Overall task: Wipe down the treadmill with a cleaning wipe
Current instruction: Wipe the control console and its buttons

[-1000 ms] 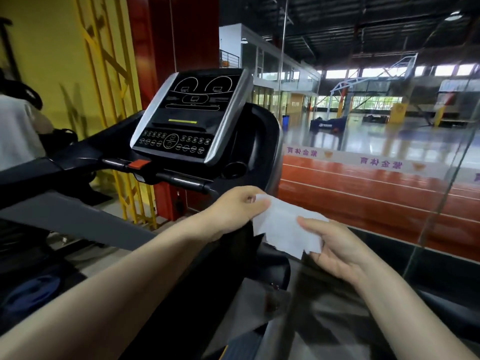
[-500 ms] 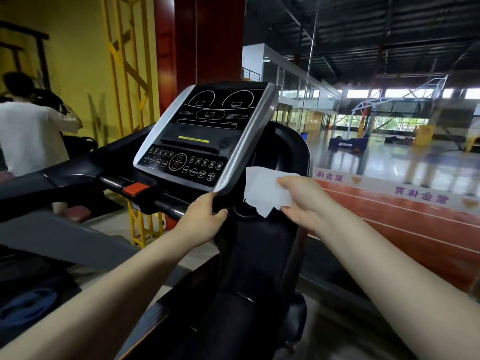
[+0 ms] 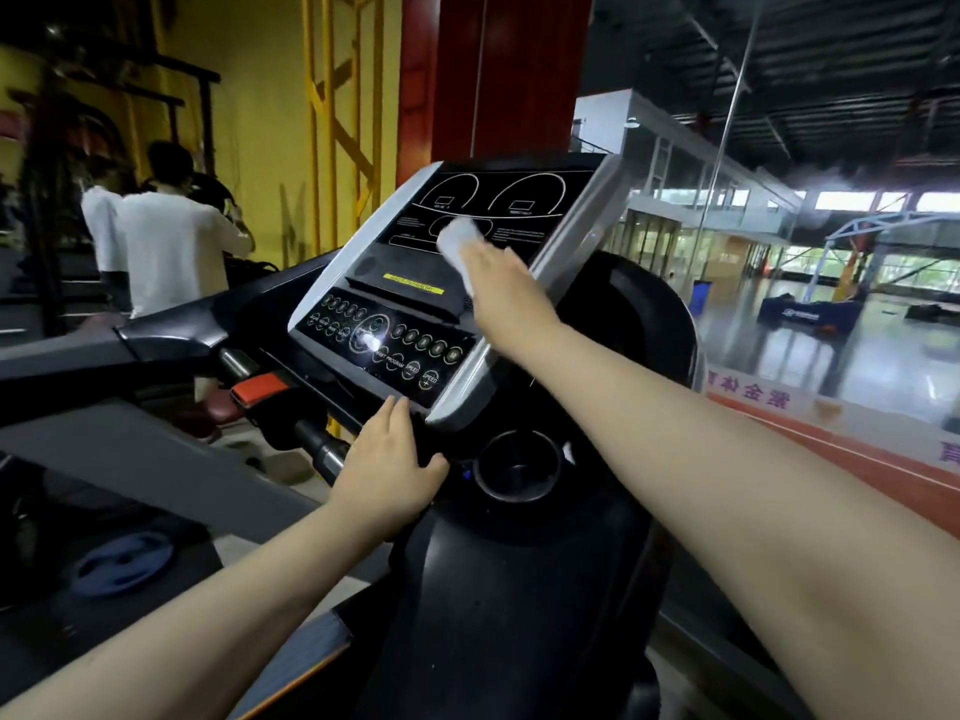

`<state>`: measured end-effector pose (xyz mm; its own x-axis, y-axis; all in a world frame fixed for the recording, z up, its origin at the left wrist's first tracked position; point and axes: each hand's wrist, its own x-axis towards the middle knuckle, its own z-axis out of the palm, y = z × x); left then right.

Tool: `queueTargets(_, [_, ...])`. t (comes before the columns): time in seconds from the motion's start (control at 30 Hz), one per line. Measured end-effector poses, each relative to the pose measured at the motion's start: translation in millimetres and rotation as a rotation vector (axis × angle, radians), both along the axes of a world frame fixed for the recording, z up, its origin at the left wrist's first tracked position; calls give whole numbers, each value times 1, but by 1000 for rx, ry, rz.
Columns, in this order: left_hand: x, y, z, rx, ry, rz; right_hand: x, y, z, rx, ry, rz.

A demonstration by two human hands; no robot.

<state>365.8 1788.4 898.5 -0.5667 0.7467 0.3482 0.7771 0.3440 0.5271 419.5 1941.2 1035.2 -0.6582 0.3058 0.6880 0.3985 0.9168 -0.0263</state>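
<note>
Right hand [image 3: 498,283] presses the cleaning wipe [image 3: 456,241] flat vs the upper display of the treadmill console [image 3: 395,324] (motion-blurred, fingers look straight). Left hand [image 3: 387,470] rests open below the console's bottom edge, next to the cup holder [image 3: 517,467].

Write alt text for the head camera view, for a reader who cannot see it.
A person's right hand presses a white cleaning wipe against the upper display of a treadmill console, while the left hand rests at the console's lower edge. An empty cup holder sits just right of the left hand.
</note>
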Motion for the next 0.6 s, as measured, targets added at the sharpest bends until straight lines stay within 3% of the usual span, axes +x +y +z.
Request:
queueTargets(0.07, [-3, 3, -1, -31, 37, 57, -10, -3, -19, 164, -296, -65])
queueTargets(0.13, [-5, 4, -3, -40, 50, 73, -10, -11, -27, 167, -436, -38])
queueTargets(0.3, [-8, -2, -4, -57, -15, 63, 2, -24, -38, 215, -959, 190])
queueTargets(0.43, [-9, 4, -1, -79, 2, 18, 10, -13, -17, 341, -969, 161])
queueTargets(0.6, [-11, 16, 16, 0, -19, -60, 19, 33, 34, 468, -900, -41])
